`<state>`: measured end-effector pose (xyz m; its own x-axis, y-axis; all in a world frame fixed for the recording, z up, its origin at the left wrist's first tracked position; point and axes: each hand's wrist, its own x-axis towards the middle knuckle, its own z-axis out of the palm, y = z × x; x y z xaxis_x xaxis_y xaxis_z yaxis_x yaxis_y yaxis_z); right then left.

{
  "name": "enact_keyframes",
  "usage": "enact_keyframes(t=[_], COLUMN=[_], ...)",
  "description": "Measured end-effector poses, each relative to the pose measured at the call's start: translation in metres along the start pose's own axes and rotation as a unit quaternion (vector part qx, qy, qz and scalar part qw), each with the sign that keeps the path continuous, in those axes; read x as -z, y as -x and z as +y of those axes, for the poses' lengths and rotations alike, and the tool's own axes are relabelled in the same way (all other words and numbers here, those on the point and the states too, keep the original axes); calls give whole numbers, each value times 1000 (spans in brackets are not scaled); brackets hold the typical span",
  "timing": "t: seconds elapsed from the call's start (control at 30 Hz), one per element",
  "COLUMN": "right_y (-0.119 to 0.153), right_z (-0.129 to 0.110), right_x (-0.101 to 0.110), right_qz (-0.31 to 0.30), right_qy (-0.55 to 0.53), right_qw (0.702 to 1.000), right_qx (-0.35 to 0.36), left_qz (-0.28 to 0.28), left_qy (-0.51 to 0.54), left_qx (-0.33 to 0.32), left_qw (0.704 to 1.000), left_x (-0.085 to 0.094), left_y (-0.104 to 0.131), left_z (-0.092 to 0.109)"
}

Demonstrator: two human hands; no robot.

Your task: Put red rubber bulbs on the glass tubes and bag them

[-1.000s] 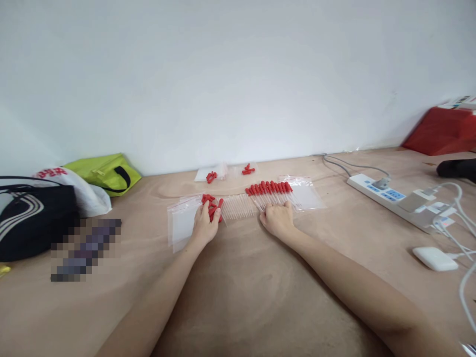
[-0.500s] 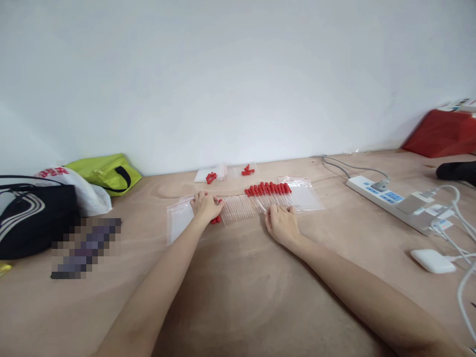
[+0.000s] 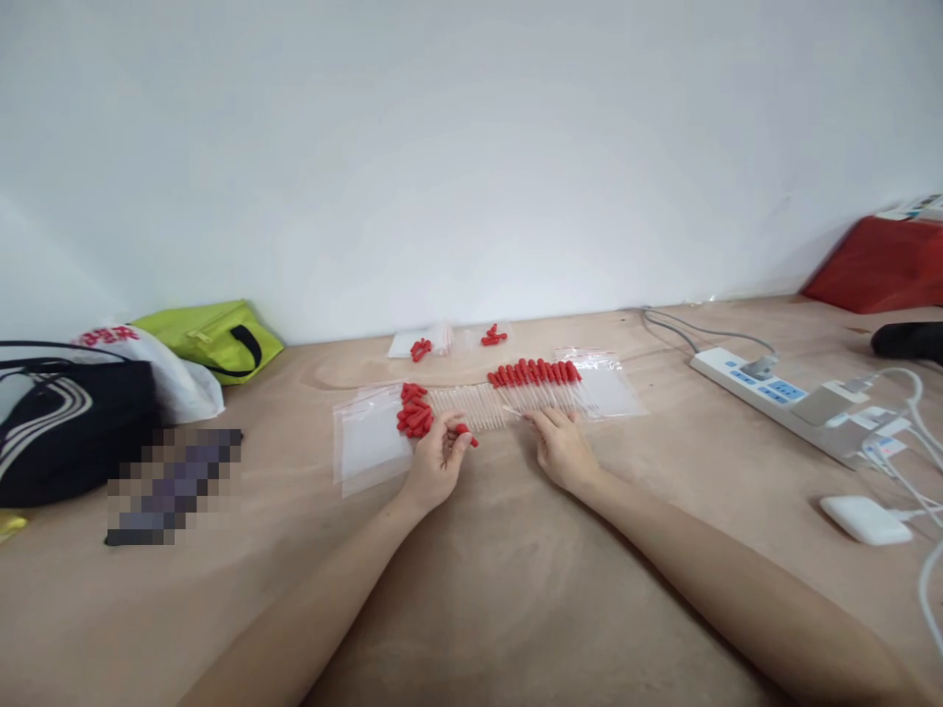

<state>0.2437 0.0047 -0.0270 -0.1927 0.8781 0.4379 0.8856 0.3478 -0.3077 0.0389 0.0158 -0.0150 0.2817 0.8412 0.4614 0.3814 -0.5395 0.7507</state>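
Note:
My left hand [image 3: 436,463] pinches one red rubber dropper bulb [image 3: 464,430] between thumb and fingers. Just behind that hand lies a pile of loose red bulbs [image 3: 416,417] on clear zip bags [image 3: 366,447]. A row of thin clear dropper tubes [image 3: 466,403] without bulbs lies side by side in the middle. To its right are several droppers with red bulbs fitted [image 3: 534,373], bulbs pointing to the wall. My right hand [image 3: 564,450] has its fingers closed on a thin clear tube [image 3: 514,410], whose end points left toward the bulb.
Two small bags with red bulbs [image 3: 420,350] lie near the wall. A clear bag [image 3: 617,388] is under the droppers' right end. Rightward are a power strip [image 3: 744,378], cables and a white charging case [image 3: 865,519]. On the left sit a black bag [image 3: 81,432] and a lime-green bag [image 3: 221,339].
My left hand has come away from the bulb pile, moving right and nearer to me with one bulb. My right hand's fingers now hold a tube pointing left.

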Motion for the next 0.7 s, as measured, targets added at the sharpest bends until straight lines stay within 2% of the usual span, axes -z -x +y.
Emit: enact_keyframes(t=[0.1,0.23,0.33,0.5,0.7], right_y=[1,1,1,2,1], right_z=[0,-3,-7,-10,-11], right_x=[-3,-3,0,3,2], right_qz=[-2,-18,-23,-5,23], right_qy=[-26,-65,-86,-78,-59], right_qw=[999,996,992,991,989], right_qx=[21,66,87,104,135], left_qz=[-19,2,12,34,19], left_qy=[-11,-58,-66,-88,-122], left_qx=[-11,-29,-14,3,-22], left_qw=[1000,998,998,996,992], left_x=[-1,-1,-1,0,2], left_y=[6,7,7,6,4], left_z=[0,4,4,-1,1])
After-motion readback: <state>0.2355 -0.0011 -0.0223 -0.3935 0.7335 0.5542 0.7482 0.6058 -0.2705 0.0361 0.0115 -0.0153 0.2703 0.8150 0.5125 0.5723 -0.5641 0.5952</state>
